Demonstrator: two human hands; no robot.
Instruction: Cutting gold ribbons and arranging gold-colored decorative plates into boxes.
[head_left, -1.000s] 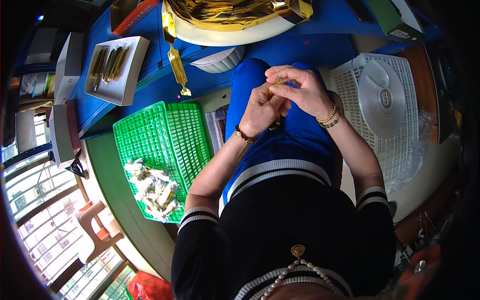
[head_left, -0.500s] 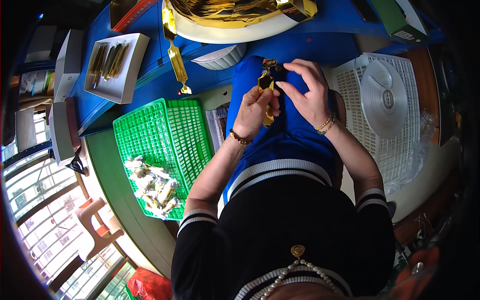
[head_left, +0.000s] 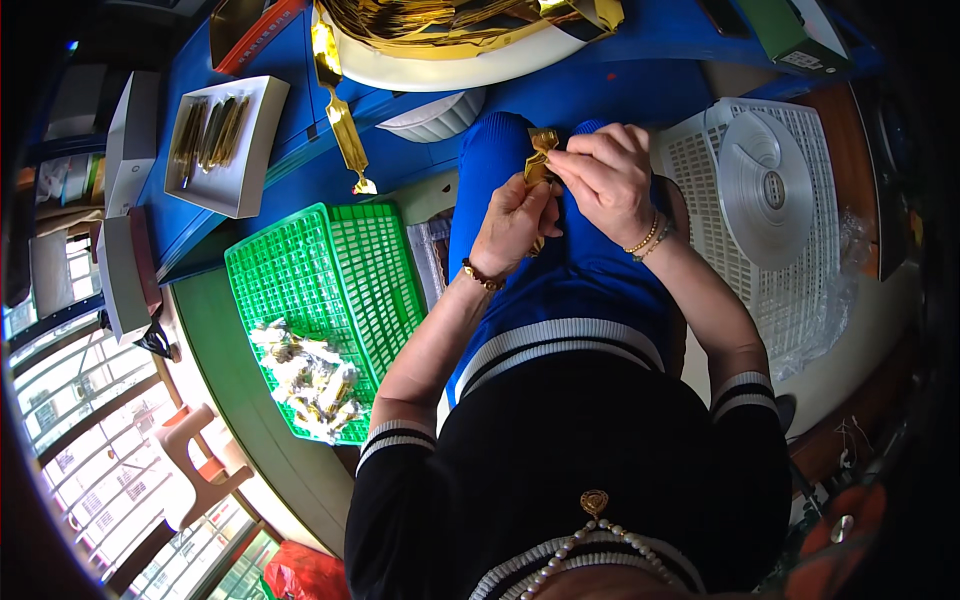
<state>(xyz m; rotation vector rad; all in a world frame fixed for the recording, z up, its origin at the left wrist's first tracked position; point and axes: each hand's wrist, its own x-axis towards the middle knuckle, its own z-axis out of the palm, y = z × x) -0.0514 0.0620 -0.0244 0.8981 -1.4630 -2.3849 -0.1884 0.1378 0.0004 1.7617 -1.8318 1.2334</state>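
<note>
A shiny gold foil strip [head_left: 536, 167] is held above my lap, its wide end uppermost. My left hand [head_left: 513, 222] is closed around its middle, thumb on top, and a bit of gold shows below the fingers. My right hand [head_left: 607, 178] pinches the strip near its upper end with thumb and forefinger; the other fingers are curled. Beyond my hands, a white round tray [head_left: 440, 72] carries a heap of gold foil pieces [head_left: 430, 25]. Another gold strip [head_left: 345, 130] hangs down over the blue table edge to the left of the tray.
On the left stands a green plastic basket [head_left: 375, 260] with white and gold wrapped pieces [head_left: 310, 380]. A white box [head_left: 262, 150] holding slim gold and dark pieces lies on the blue table [head_left: 300, 130]. At right, a white reel [head_left: 768, 225] rests on a white basket [head_left: 690, 160].
My right hand has closed from spread fingers into a pinch on the foil strip's upper part. The strip's upper end has tilted and bent; my left hand keeps its hold.
</note>
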